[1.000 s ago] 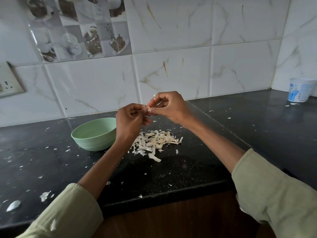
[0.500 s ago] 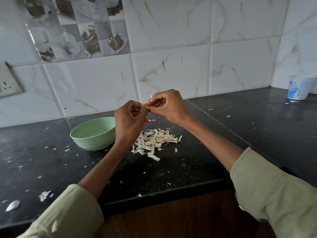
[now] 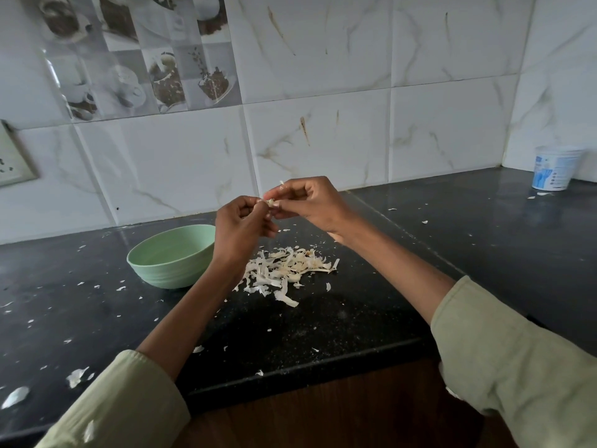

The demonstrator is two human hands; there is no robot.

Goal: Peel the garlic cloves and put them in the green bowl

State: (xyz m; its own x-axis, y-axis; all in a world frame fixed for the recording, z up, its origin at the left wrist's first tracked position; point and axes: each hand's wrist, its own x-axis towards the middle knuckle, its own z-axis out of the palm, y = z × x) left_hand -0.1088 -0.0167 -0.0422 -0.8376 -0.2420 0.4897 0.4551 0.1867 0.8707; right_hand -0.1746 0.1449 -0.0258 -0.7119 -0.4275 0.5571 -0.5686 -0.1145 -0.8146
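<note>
From the head view, your left hand (image 3: pixel 240 226) and right hand (image 3: pixel 310 202) meet in the air above the counter (image 3: pixel 323 321), both sets of fingers curled and pinching one small clove (image 3: pixel 270 203) between them. A wisp of skin sticks up just above your right fingertips. The clove is mostly hidden by the fingers, so how much skin is left cannot be told.

To do this step well, I would hold the clove steady with the left fingertips and let the right thumbnail lift the loose edge, then pull along the length, not across it. Stay over the peels (image 3: pixel 287 270) so scraps fall where the rest lie. Once bare, the clove has only a short way to travel: the bowl (image 3: pixel 161 273) sits just to the left of your left wrist. Its inside is partly in view and I see no cloves there, though the near part is hidden by the rim.

The counter is dark speckled stone, strewn with pale flakes on the left and out to the front edge. Behind it runs a white marbled tile wall (image 3: pixel 323 140), with a socket (image 3: pixel 14 160) at far left. A white tub (image 3: pixel 554 169) stands in the right corner, well apart from your work.
</note>
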